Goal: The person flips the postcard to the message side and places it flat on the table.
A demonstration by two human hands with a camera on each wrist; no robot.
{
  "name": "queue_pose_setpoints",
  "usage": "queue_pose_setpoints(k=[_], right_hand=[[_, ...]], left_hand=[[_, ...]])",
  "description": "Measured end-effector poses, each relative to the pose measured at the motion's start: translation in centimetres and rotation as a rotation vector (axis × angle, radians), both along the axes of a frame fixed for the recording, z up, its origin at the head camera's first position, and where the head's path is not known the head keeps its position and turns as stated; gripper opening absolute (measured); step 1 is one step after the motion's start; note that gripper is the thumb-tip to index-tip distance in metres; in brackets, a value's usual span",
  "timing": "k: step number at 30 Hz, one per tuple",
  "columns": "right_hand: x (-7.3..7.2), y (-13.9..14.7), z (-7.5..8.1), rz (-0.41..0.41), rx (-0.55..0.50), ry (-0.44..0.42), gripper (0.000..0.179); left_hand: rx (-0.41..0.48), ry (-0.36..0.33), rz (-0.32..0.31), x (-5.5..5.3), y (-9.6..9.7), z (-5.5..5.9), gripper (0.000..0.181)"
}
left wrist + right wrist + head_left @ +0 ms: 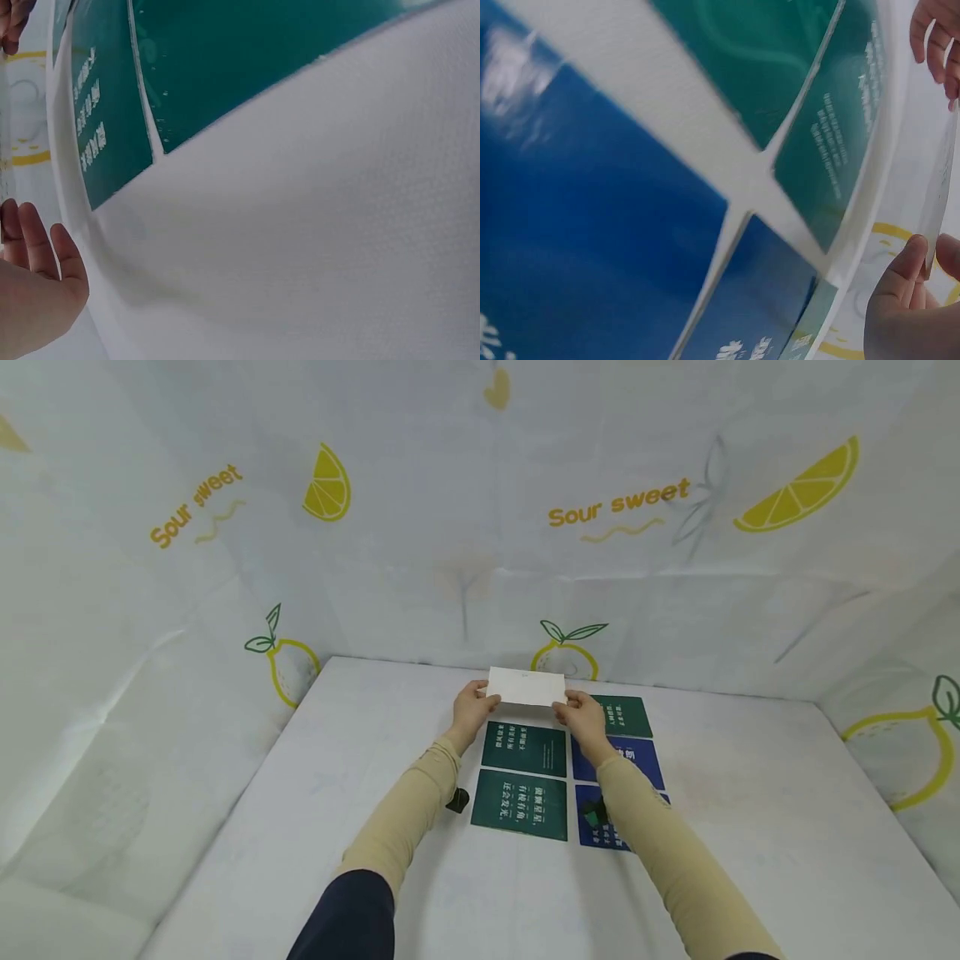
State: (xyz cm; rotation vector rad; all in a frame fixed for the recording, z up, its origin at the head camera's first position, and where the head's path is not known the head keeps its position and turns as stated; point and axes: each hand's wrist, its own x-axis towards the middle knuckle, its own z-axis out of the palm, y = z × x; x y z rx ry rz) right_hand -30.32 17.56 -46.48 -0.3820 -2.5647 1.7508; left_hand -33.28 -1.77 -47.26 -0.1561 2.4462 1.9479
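A white card (527, 687) is held up near the back of the table, its plain face toward the head camera. My left hand (472, 706) pinches its left end, and my right hand (583, 717) pinches the right end between thumb and fingers. From the right wrist view the card (941, 187) shows almost edge-on. Just below it lies a dark green card (523, 748) with white writing, and nearer to me another green card (519, 805). Under my right hand and forearm is a column with a green card (628, 717) and two blue cards (637, 758), partly hidden.
A white-covered table (750, 810) spreads around the cards. White fabric with lemon prints (450, 510) hangs behind and at the sides. A small black object (457, 800) shows beside my left forearm.
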Motion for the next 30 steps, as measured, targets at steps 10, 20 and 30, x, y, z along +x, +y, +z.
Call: queue_pose_setpoints(k=[10, 20, 30], right_hand=[[0.0, 0.4, -1.1, 0.095, 0.383, 0.03, 0.05], [-0.3, 0.0, -1.6, 0.164, 0.578, 0.007, 0.043], [-0.5, -0.1, -1.3, 0.231, 0.693, -0.024, 0.033]], left_hand=[[-0.335, 0.002, -0.066, 0.0, 0.3, -0.8, 0.045], [-0.474, 0.0, -0.107, 0.1, 0.5, -1.2, 0.045], [-0.621, 0.04, -0.097, 0.2, 1.3, -1.1, 0.039]])
